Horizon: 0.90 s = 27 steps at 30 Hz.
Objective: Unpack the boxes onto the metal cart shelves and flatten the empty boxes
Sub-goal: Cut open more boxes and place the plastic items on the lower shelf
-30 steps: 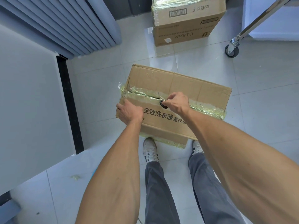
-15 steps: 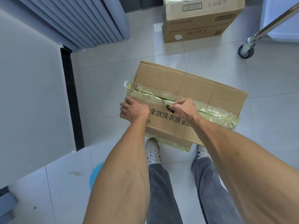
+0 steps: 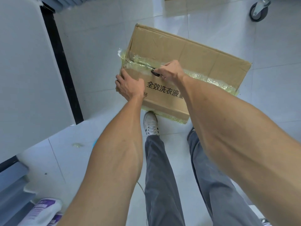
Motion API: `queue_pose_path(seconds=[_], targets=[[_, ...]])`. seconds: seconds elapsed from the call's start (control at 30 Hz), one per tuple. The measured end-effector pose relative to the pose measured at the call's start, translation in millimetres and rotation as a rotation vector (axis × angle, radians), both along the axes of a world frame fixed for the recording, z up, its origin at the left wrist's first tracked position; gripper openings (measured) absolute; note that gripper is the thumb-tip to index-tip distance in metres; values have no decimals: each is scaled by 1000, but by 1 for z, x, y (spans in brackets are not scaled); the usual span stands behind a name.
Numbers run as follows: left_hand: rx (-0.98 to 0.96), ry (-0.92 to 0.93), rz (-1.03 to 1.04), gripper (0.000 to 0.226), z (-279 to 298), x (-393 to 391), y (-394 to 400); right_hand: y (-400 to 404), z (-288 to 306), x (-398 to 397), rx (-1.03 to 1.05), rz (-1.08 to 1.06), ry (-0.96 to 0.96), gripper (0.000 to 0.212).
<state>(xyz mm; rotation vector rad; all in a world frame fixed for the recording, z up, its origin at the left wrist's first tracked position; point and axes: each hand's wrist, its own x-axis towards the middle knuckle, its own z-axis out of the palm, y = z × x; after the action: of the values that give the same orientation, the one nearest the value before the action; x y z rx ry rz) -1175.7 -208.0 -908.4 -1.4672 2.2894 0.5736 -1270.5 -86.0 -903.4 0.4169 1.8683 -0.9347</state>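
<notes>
I see the right hand (image 3: 171, 70) curled tight on a small black-handled cutter (image 3: 155, 73) at the taped seam of the brown cardboard box (image 3: 187, 51) (floor-standing, by my feet). Just left of that grip, the left hand (image 3: 128, 86) presses flat-fingered on the box's near corner.

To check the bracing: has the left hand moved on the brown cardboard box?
No. The left hand still rests on the brown cardboard box's left corner, beside its black printed characters.

Box (image 3: 187, 51) on floor ahead of feet; caster (image 3: 259, 11) far right behind; bottles (image 3: 44, 211) near left
</notes>
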Motion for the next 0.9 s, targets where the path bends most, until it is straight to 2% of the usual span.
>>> queue_pose_path(seconds=[0.13, 0.3, 0.4, 0.5, 0.6, 0.7, 0.9], targets=[[-36, 55, 0, 79, -8, 3, 2, -2, -7, -7, -17, 53, 23, 25], [-66, 83, 17, 76, -13, 5, 5, -1, -3, -28, -16, 310, -2, 24], [-73, 96, 23, 68, -14, 3, 8, -7, -2, -40, 44, 373, -26, 30], [-97, 70, 30, 67, -16, 0, 12, -19, -5, -36, 132, 397, 12, 14], [-110, 21, 28, 67, -16, -1, 14, -30, -1, -20, 193, 341, 87, 6], [-104, -13, 11, 66, -15, -4, 14, -30, 2, -5, 195, 219, 144, 18], [-73, -100, 57, 50, -8, -17, 9, 4, 19, 7, 110, 196, 77, 26]])
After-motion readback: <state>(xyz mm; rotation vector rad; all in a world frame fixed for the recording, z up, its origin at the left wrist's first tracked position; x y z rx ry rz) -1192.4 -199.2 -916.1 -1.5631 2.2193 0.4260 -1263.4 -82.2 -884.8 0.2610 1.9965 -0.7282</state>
